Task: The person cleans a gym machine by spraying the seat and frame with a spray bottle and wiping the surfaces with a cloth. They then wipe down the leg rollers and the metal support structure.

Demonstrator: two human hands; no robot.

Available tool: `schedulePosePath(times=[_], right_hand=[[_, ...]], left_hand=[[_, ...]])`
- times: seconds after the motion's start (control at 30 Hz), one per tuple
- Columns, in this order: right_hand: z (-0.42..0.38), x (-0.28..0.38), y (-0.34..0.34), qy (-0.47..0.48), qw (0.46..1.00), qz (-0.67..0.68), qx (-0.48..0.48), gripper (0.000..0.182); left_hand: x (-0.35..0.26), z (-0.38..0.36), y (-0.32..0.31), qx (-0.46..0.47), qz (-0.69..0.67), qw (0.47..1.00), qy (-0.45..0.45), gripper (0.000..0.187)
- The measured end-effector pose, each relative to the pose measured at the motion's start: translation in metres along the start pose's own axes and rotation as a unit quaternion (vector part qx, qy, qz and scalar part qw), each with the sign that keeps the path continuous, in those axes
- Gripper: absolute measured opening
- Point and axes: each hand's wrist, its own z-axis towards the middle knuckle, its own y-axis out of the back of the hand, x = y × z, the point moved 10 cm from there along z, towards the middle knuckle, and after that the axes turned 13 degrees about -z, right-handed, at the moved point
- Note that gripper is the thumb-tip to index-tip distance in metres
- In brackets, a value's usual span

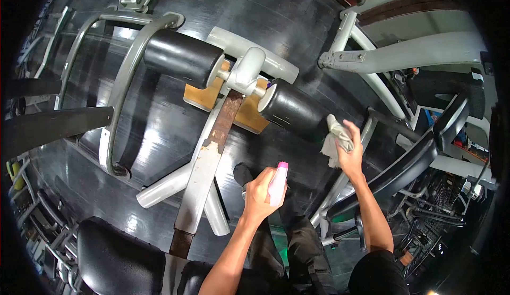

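My left hand [260, 196] is closed around a white bottle [277, 187] with a pink top, held upright above the floor. In my right hand [351, 154] is a crumpled pale cloth [338, 140], gripped at the end of the right black foam roller [297, 109]. The cloth appears to touch that roller's end. A matching left roller [183, 57] sits on the other side of the grey metal bracket [248, 72] that joins the two.
A worn grey beam [199, 188] runs from the rollers down to a black padded seat [119, 255]. Curved metal rails [126, 87] stand at left. A black pad [393, 167] and white machine frames [414, 56] are at right. Dark tiles [297, 8] cover the floor.
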Motion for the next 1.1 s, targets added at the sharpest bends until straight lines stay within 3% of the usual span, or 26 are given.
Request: schedulePosePath(times=[0.07, 0.13, 0.2, 0.27, 0.4, 0.53, 0.57, 0.67, 0.87, 0.97, 1.07, 1.1], right_hand=[[0.005, 0.011, 0.000, -0.066, 0.978, 0.198, 0.003, 0.040], [0.018, 0.030, -0.019, -0.052, 0.952, 0.283, 0.110, 0.033], [0.043, 0.050, -0.037, -0.011, 0.958, 0.225, 0.174, 0.035], [0.072, 0.054, -0.038, 0.082, 0.992, -0.033, 0.088, 0.038], [0.067, 0.087, -0.008, 0.058, 0.986, -0.103, -0.114, 0.044], [0.033, 0.116, -0.043, 0.136, 0.960, -0.232, -0.078, 0.060], [0.029, 0.119, -0.055, 0.125, 0.951, -0.275, -0.067, 0.075], [0.032, 0.109, -0.074, 0.152, 0.943, -0.285, -0.082, 0.082], [0.044, 0.090, -0.055, 0.179, 0.960, -0.207, -0.061, 0.077], [0.051, 0.078, -0.035, 0.154, 0.976, -0.048, -0.149, 0.078], [0.053, 0.101, -0.052, 0.180, 0.971, -0.129, -0.091, 0.077], [0.055, 0.117, -0.067, 0.220, 0.943, -0.237, -0.077, 0.079]], left_hand=[[0.002, -0.001, -0.003, 0.005, 0.002, 1.000, 0.003, 0.013], [0.004, -0.002, -0.004, 0.007, 0.006, 1.000, 0.009, 0.013], [0.003, -0.001, -0.004, 0.005, 0.008, 1.000, 0.002, 0.012], [0.001, -0.001, -0.004, 0.003, 0.009, 1.000, -0.006, 0.012], [0.000, -0.001, -0.003, -0.006, 0.006, 1.000, -0.020, 0.012], [0.004, -0.002, -0.005, 0.000, 0.004, 1.000, -0.007, 0.011], [0.004, -0.002, -0.005, 0.000, 0.006, 1.000, -0.007, 0.011], [0.002, -0.001, -0.004, -0.002, 0.018, 1.000, -0.020, 0.011], [-0.003, 0.001, -0.002, -0.012, 0.011, 0.999, -0.030, 0.011], [0.000, 0.000, 0.000, -0.019, -0.002, 1.000, -0.014, 0.012], [0.000, 0.000, 0.000, -0.018, 0.004, 1.000, -0.013, 0.011], [0.000, 0.000, 0.000, -0.018, 0.006, 1.000, -0.012, 0.011]])
